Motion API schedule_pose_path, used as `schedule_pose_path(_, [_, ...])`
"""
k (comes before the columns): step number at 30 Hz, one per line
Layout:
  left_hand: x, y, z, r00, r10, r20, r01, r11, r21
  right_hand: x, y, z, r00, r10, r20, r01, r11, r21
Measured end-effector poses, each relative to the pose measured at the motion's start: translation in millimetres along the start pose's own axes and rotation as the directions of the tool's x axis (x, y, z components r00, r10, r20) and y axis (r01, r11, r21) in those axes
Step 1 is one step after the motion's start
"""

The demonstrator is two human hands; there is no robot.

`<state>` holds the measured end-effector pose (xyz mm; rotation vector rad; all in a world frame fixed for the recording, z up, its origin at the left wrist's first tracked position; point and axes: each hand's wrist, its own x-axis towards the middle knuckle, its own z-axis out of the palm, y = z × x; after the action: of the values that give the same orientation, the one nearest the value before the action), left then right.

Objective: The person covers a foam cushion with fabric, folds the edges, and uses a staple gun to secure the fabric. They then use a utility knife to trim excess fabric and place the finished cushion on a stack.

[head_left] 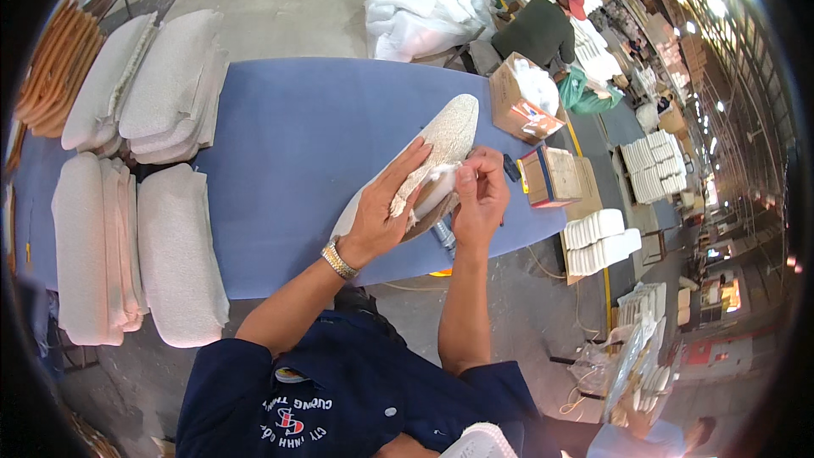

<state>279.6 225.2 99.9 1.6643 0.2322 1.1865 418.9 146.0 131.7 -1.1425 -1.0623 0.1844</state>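
The left hand (383, 208) lies flat on a long white textured piece (441, 146), fingers stretched out and only a little spread, thumb apart from the others. It presses on the lower half of the piece w/ the palm, not closed around it. A metal watch band (338, 259) sits on this wrist.

The right hand (480, 195) is just beside the left, nearly touching it. Its fingers are curled together and pinch a soft white bit (440, 183) at the edge of the piece, thumb against the fingertips. So this hand is clamped on the material, the left one is open and flat on it.

The piece is tilted, its rounded tip points up and away from the person, above the blue table (288, 153), approx. at the right part of the table. Under the right hand a dark tool-like thing (444, 236) shows, I cannot tell what it is.

On the left part of the table lie stacks of white padded cushions (174, 254), well apart from the hands. Right of the hands stand a small cardboard box (551, 176) and a bigger open box (521, 102). Behind, another person in a green top (538, 32) bends over other white pieces.
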Motion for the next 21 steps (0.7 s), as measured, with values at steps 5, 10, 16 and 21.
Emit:
schedule_pose_path(5, [39,-22,-7,0.996,-0.088,-0.029,0.085,0.994,-0.073,74,70,-1,0.984,0.090,-0.156,-0.049,0.967,0.251])
schedule_pose_path(10, [32,-6,-58,0.949,-0.312,0.046,0.312,0.908,-0.279,92,201,-23,0.848,0.515,0.127,-0.505,0.857,-0.103])
schedule_pose_path(16, [18,102,-95,0.872,-0.424,-0.246,0.453,0.889,0.071,-43,278,40,0.635,0.720,0.281,-0.769,0.623,0.140])
schedule_pose_path(21, [4,145,-119,0.807,-0.500,-0.315,0.503,0.304,0.809,0,194,82,0.666,0.646,0.374,-0.655,0.745,-0.121])
